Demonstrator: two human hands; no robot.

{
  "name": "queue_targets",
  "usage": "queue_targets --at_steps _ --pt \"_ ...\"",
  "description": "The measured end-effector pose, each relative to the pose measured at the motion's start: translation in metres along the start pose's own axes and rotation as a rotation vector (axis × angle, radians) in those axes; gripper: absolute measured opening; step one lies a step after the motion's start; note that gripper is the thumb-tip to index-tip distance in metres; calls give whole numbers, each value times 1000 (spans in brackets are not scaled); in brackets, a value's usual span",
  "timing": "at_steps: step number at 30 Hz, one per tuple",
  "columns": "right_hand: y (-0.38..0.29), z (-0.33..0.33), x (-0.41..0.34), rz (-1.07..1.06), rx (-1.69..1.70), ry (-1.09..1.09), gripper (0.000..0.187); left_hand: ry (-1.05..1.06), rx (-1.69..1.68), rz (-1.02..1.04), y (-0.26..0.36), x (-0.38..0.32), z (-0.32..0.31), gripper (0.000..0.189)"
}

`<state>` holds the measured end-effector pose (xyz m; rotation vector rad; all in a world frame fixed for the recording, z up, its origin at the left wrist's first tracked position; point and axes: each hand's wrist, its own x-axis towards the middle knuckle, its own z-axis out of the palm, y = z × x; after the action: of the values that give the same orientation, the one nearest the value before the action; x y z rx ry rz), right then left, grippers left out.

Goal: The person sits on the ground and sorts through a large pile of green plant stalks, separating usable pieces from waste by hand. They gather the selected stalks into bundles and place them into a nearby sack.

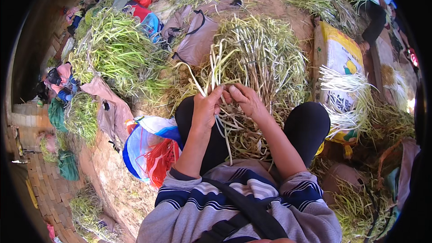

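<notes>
My left hand point(206, 104) is closed around a few long pale stalks point(216, 64), whose whitish upper parts stick up past the fingers. One stalk point(192, 76) leans out to the left, and thin ends hang below the hand between my knees. My right hand point(245, 100) is bent in close beside the left, its thumb and fingers together at the stalks; whether it pinches one is hidden. Just beyond both hands lies a large heap of stalks point(266, 54), white and green with some dried brown leaves. More loose stalks lie beneath my forearms.
At right, trimmed white stalks point(344, 79) rest on a printed yellow-and-white sack point(341, 45). Red plastic strips point(162, 158) spill from a blue-and-white bag point(133, 152) at my left. A greener heap point(114, 50) stands farther left. Other people's legs point(373, 20) show around the rim.
</notes>
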<state>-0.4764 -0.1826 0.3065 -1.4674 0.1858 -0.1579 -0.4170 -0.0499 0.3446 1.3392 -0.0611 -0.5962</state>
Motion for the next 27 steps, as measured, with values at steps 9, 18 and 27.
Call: queue_targets --at_steps 9,18,27 --pt "-14 15 0 213 712 319 14 82 -122 6 -5 -2 5 23" --pt "-9 16 -1 45 283 179 33 16 -95 -65 -11 4 -8 28" --pt "-8 32 8 206 550 372 15 117 19 20 -13 1 6 20"
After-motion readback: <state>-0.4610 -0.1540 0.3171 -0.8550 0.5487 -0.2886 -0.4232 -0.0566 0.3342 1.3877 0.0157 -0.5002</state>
